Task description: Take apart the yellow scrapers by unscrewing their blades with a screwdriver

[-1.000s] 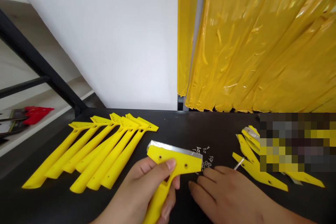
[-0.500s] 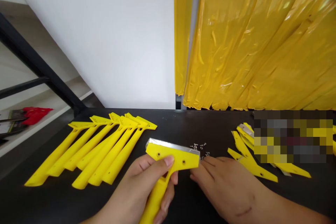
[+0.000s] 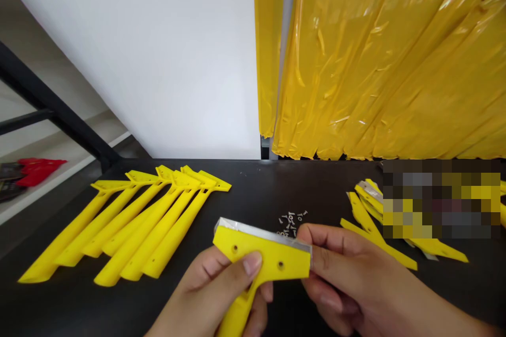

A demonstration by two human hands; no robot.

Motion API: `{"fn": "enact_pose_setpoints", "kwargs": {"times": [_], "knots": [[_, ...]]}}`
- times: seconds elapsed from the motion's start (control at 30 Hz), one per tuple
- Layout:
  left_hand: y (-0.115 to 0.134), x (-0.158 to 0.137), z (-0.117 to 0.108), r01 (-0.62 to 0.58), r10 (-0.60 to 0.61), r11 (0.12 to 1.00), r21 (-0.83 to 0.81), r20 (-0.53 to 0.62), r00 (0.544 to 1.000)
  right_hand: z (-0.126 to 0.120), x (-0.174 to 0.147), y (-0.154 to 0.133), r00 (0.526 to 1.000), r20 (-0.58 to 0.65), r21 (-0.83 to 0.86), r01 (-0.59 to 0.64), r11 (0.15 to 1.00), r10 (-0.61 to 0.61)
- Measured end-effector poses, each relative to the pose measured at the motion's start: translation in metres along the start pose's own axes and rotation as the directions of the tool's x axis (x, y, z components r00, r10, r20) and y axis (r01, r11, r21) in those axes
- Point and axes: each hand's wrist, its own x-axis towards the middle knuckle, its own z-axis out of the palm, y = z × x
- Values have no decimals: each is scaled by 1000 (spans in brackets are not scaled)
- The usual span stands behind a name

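A yellow scraper with a metal strip along its top edge is tilted in front of me. My left hand is wrapped round its neck, thumb pressed on the face of the head between two small holes. My right hand is at the right end of the head, its thumb and forefinger closed together by the corner. Whatever those fingertips pinch, if anything, is hidden. Just behind the scraper, several small screws lie loose on the black table.
Several yellow scraper handles lie in an overlapping row at left. More yellow head pieces are heaped at right beside a blurred-out patch. A white panel and yellow plastic sheeting stand behind; a shelf holds red items.
My right hand has lifted from beside the screws and turned, coming to the scraper's right end. The scraper in my left hand sits slightly lower, and the whole view has shifted a little.
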Motion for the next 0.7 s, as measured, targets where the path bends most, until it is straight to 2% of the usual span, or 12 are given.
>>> {"fn": "enact_pose_setpoints", "kwargs": {"times": [0.1, 0.27, 0.4, 0.6, 0.7], "knots": [[-2, 1, 1, -39, 39, 999, 15, -41, 998, -3, -1, 5, 1000, 24, 156, 11, 988, -15], [-13, 6, -1, -172, 172, 985, 8, -89, 981, -5, -3, 6, 992, 119, 205, 17, 979, -42], [-14, 7, 0, -205, 203, 979, -10, -102, 974, -6, -1, 5, 981, 183, 217, 22, 976, -63], [-13, 5, -4, -177, 179, 983, 53, -40, 983, -6, -2, 6, 987, 141, 149, 55, 987, -76], [-12, 8, -8, -167, 170, 985, 52, -43, 985, -6, 0, 6, 991, 76, 80, 100, 992, -106]]}}
